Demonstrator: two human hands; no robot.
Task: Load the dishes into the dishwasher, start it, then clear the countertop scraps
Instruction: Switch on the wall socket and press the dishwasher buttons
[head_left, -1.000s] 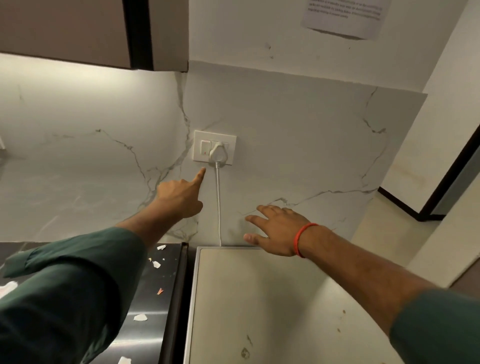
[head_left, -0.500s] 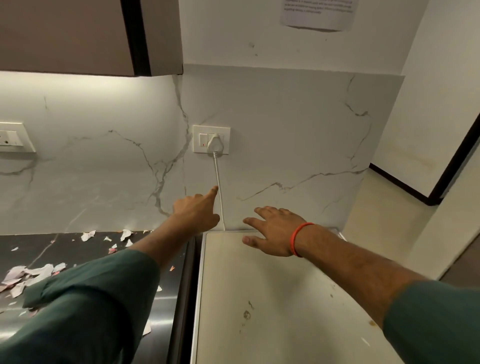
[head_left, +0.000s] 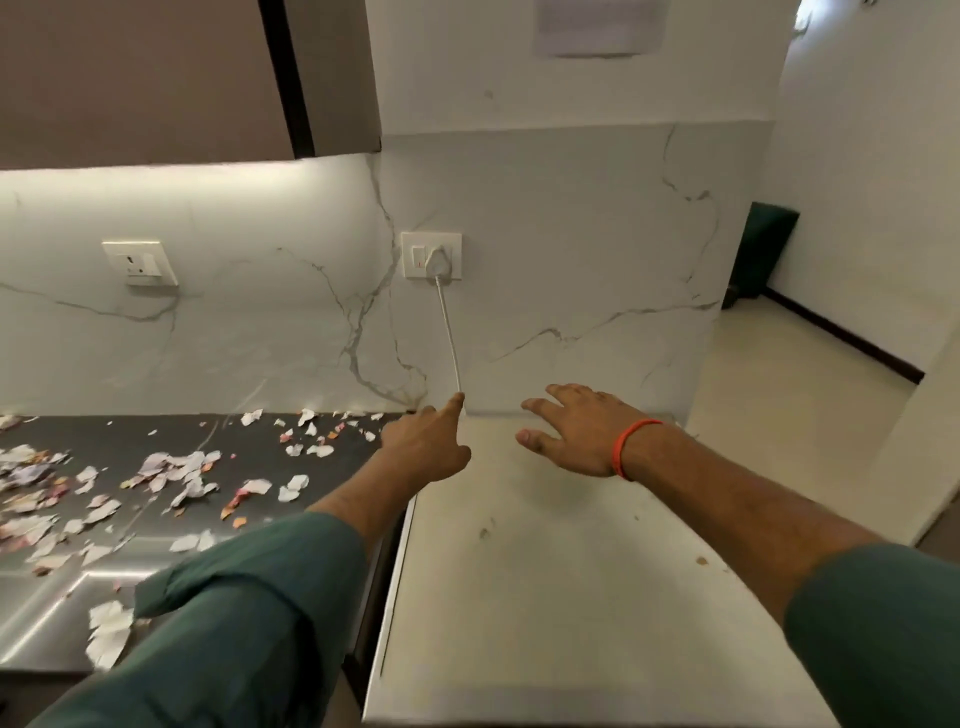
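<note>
My left hand hovers over the seam between the dark countertop and the white dishwasher top, index finger pointing out, the other fingers curled, holding nothing. My right hand, with an orange band at the wrist, is spread flat just above the back of the white top. On the wall above, a white plug sits in the socket with a switch, and its cord runs down behind the appliance. Several torn paper and peel scraps litter the countertop at left.
A second wall socket is on the marble backsplash at left. A brown upper cabinet hangs above the counter. A paper notice is taped high on the wall. A dark green bin stands in the passage at right.
My left hand has dropped away from the wall switch down to counter height. The view has pulled back and tilted left, so more scraps show. My right hand has stayed spread over the white top.
</note>
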